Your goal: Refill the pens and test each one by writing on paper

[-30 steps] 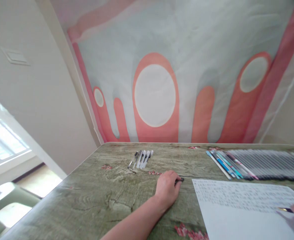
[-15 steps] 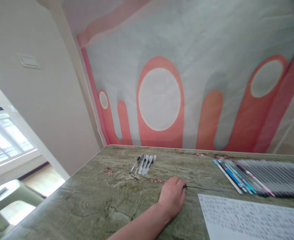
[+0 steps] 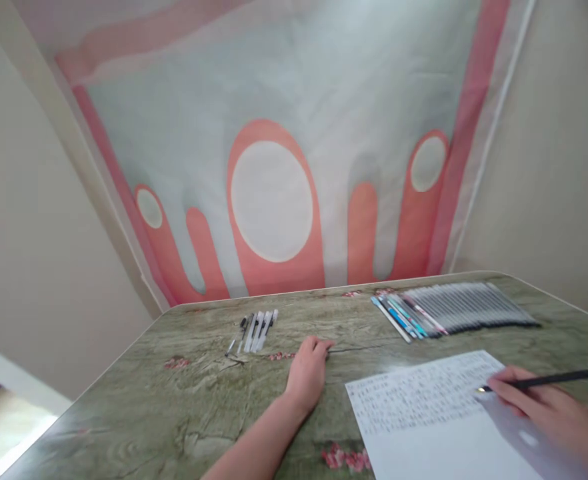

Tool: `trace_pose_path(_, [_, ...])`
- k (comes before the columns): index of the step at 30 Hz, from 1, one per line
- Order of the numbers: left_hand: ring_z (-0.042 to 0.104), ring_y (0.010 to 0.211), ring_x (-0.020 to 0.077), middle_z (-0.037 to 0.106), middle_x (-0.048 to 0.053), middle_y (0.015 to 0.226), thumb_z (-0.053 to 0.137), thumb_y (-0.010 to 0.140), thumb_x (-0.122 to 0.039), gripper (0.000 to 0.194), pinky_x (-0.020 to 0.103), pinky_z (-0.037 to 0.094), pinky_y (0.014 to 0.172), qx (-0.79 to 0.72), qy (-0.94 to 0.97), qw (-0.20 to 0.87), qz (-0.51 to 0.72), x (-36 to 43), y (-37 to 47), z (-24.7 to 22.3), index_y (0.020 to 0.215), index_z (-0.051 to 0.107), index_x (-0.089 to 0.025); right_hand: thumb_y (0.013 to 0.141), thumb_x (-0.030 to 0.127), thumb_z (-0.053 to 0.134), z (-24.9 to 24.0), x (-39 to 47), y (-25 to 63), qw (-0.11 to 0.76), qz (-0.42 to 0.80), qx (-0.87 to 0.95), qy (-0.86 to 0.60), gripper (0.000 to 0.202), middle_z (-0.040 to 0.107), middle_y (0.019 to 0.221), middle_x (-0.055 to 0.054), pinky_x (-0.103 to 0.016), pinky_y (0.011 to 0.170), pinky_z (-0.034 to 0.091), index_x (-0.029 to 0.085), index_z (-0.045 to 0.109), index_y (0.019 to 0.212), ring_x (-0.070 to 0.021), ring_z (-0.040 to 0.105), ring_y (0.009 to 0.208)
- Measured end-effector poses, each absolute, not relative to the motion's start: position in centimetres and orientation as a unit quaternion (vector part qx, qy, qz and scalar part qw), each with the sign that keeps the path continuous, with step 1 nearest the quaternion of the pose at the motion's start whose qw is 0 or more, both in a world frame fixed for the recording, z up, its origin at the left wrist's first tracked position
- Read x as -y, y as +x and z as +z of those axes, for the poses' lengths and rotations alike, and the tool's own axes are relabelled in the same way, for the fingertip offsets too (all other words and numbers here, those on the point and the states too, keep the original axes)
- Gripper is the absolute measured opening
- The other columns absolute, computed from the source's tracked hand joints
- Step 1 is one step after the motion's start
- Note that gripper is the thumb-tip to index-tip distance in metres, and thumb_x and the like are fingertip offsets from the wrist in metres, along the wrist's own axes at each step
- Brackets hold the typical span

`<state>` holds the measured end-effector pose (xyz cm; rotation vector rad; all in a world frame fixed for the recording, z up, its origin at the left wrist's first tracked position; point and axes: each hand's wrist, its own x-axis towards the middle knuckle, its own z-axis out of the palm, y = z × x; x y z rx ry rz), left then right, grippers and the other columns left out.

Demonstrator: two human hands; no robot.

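My right hand (image 3: 557, 410) grips a slim black pen (image 3: 559, 379) with a gold-coloured tip. The tip is at the right part of a white sheet of paper (image 3: 424, 447), by rows of handwriting too blurred to read. My left hand (image 3: 308, 373) rests on the table left of the sheet, apart from it. Its fingers are bent and pressed together; whatever they hold, if anything, is hidden.
Several clear pens (image 3: 260, 331) lie at the table's back left. A long row of grey pens (image 3: 474, 307), with blue, teal and pink ones (image 3: 399, 318) at its left end, lies behind the sheet. The wood-patterned table (image 3: 164, 407) meets a pink-and-grey wall covering (image 3: 284, 273).
The view has swung to the right. My right hand with the pen and more of the sheet now show. A dark thing seen at my left fingertips earlier can no longer be made out.
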<state>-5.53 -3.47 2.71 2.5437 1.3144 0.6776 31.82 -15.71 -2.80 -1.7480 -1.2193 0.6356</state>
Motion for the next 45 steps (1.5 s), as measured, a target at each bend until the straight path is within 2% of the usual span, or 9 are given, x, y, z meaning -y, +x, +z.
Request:
trace_pose_path(3, [0.047,0.095,0.0165,0.049,0.006,0.100,0.032,0.086,-0.018,0.030,0.030,0.038,0.086,-0.430,0.861,0.112,0.247,3.3,-5.5,2.8,0.110,0.049,-0.021,0.071,0.046,0.050,-0.6,15.7,31.0,0.424,0.294,0.511,-0.688,0.021,0.048,0.053,-0.001,-0.029,0.044,0.039,0.026,0.055,0.064,-0.0160,0.046,0.047])
trace_pose_path(10, [0.050,0.094,0.0170,0.051,0.007,0.099,0.035,0.085,-0.020,0.023,0.032,0.039,0.086,-0.413,0.840,0.158,0.315,3.1,-5.6,2.7,0.102,0.051,-0.019,0.070,0.044,0.049,2.1,16.0,30.1,0.417,0.229,0.550,-0.687,0.024,0.047,0.053,0.002,-0.024,0.047,0.036,0.020,0.052,0.066,-0.0123,0.043,0.050])
trace_pose_path(13, [0.051,0.090,0.0172,0.054,0.006,0.094,0.040,0.083,-0.022,0.020,0.033,0.041,0.084,-0.408,0.809,0.204,0.371,2.8,-5.8,2.3,0.100,0.051,-0.018,0.072,0.041,0.049,3.2,15.9,28.1,0.422,0.228,0.575,-0.663,0.023,0.050,0.058,0.002,-0.023,0.049,0.037,0.019,0.054,0.073,-0.0118,0.045,0.053])
trace_pose_path(16, [0.055,0.080,0.0157,0.056,0.005,0.086,0.048,0.079,-0.025,0.020,0.031,0.044,0.076,-0.423,0.743,0.287,0.433,2.5,-5.7,1.8,0.097,0.052,-0.017,0.075,0.038,0.048,4.5,15.7,24.8,0.412,0.226,0.628,-0.620,0.021,0.054,0.065,0.000,-0.023,0.051,0.039,0.018,0.054,0.076,-0.0124,0.048,0.058])
trace_pose_path(20, [0.055,0.061,0.0102,0.056,0.001,0.073,0.055,0.073,-0.025,0.023,0.022,0.044,0.057,-0.435,0.609,0.450,0.488,2.4,-4.7,1.4,0.094,0.050,-0.015,0.079,0.037,0.045,6.4,14.9,19.3,0.406,0.237,0.685,-0.556,0.022,0.058,0.072,-0.002,-0.025,0.054,0.043,0.019,0.057,0.082,-0.0147,0.053,0.064])
trace_pose_path(24, [0.056,0.060,0.0085,0.059,0.001,0.069,0.061,0.069,-0.025,0.027,0.018,0.042,0.054,-0.436,0.495,0.560,0.501,2.9,-3.8,1.5,0.091,0.051,-0.014,0.080,0.037,0.046,7.1,13.2,14.5,0.430,0.194,0.732,-0.491,0.028,0.061,0.093,-0.007,-0.030,0.064,0.047,0.021,0.057,0.101,-0.0193,0.057,0.081])
trace_pose_path(27, [0.056,0.060,0.0080,0.061,0.001,0.070,0.063,0.068,-0.027,0.027,0.018,0.041,0.054,-0.429,0.409,0.618,0.516,3.5,-3.7,1.3,0.089,0.053,-0.014,0.083,0.034,0.042,6.1,12.1,12.2,0.444,0.147,0.763,-0.446,0.030,0.060,0.096,-0.007,-0.033,0.072,0.046,0.022,0.054,0.107,-0.0202,0.056,0.086])
trace_pose_path(32, [0.055,0.059,0.0064,0.060,0.000,0.070,0.066,0.066,-0.028,0.028,0.017,0.040,0.056,-0.380,0.335,0.650,0.567,4.3,-4.3,0.9,0.087,0.053,-0.014,0.082,0.027,0.041,3.0,12.0,11.0,0.446,0.074,0.776,-0.440,0.019,0.058,0.081,-0.005,-0.031,0.066,0.045,0.022,0.054,0.094,-0.0181,0.055,0.074])
trace_pose_path(45, [0.055,0.063,0.0073,0.060,0.002,0.078,0.065,0.067,-0.029,0.032,0.018,0.040,0.056,-0.363,0.376,0.645,0.558,4.3,-4.4,0.2,0.092,0.054,-0.014,0.080,0.018,0.043,2.3,12.4,10.9,0.405,0.048,0.819,-0.403,0.018,0.057,0.082,-0.005,-0.031,0.067,0.045,0.021,0.051,0.095,-0.0170,0.053,0.074])
